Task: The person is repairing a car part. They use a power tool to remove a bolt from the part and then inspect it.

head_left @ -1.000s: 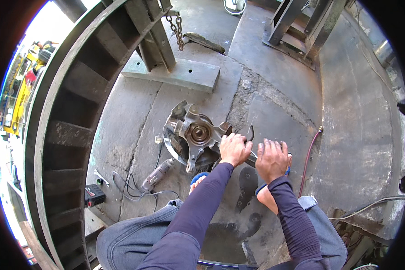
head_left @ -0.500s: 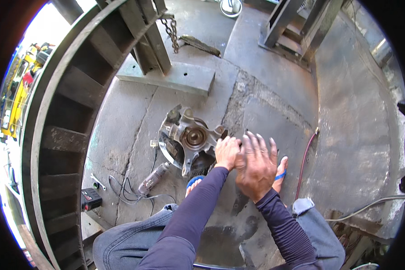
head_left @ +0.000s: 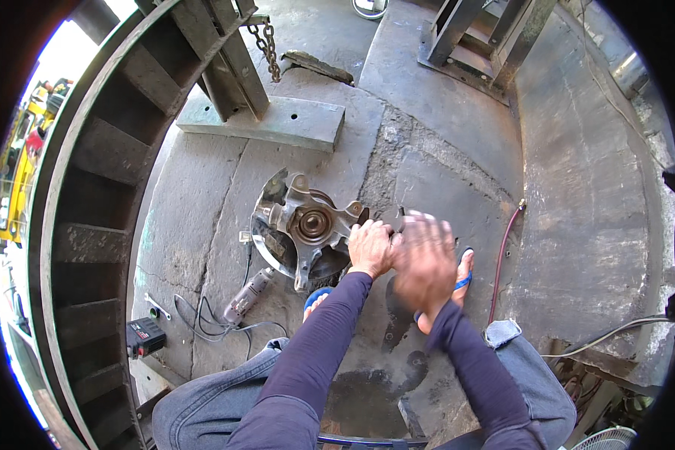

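Observation:
A rusty steering knuckle (head_left: 306, 201) with a round hub bore (head_left: 313, 223) and a thin curved dust shield (head_left: 271, 255) lies on the concrete floor between my feet and the steel frame. My left hand (head_left: 371, 249) is closed beside the knuckle's right arm, around something its fingers hide. Right against it, my right hand (head_left: 426, 262) is smeared by motion, its fingers stretched out toward the far side. A small dark tip (head_left: 401, 213) shows just beyond the two hands; what it belongs to is hidden.
Left of the knuckle lie a corded power tool (head_left: 249, 296), a wrench (head_left: 157, 306) and a black battery pack (head_left: 145, 337). A ribbed steel frame (head_left: 90, 247) rises at left, with a chain (head_left: 266, 49) hanging beyond. A red hose (head_left: 507, 262) runs along the right.
The whole view has shifted, so the floor objects sit slightly farther left and up. My right hand has moved and is more blurred; my left stays closed beside the knuckle.

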Tool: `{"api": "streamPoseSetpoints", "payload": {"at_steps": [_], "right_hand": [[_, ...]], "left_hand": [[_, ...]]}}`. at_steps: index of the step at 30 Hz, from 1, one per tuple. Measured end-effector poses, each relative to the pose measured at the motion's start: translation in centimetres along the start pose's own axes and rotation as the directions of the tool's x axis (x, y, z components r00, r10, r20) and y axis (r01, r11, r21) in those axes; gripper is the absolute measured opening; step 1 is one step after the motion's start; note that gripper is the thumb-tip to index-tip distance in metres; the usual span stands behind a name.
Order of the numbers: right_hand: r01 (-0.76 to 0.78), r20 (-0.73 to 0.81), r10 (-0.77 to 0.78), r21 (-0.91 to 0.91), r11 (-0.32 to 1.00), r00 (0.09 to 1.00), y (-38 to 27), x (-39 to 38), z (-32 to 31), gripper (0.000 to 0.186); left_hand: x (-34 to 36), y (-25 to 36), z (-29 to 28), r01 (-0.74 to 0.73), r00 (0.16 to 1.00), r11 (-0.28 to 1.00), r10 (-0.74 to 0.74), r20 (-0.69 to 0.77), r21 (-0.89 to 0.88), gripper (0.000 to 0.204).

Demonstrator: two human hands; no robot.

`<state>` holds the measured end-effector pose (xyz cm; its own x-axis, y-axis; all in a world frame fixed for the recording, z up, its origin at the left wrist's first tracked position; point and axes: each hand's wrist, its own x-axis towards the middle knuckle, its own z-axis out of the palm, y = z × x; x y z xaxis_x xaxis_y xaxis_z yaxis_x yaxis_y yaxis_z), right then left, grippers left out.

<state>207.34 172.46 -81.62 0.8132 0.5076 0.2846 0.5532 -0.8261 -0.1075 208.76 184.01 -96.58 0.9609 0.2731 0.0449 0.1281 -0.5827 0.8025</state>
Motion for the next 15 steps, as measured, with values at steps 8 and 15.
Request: {"api": "streamPoseSetpoints", "payload": {"at_steps": [8,15], "right_hand": [[-0.014,0.002,0.014,-0.051,0.999,1.000,4.6,-1.9,4.5,0.044],[-0.051,0.446,0.020,0.058,0.997,0.895,9.3,-0.7,7.2,0.042]], "left_hand": [[0.6,2.9,-3.0,-0.051,0.993,0.958,0.019,0.114,0.282,0.035],[0.6,2.3,-2.9,-0.055,0.992,0.967,0.026,0.121,0.248,0.039]]}}
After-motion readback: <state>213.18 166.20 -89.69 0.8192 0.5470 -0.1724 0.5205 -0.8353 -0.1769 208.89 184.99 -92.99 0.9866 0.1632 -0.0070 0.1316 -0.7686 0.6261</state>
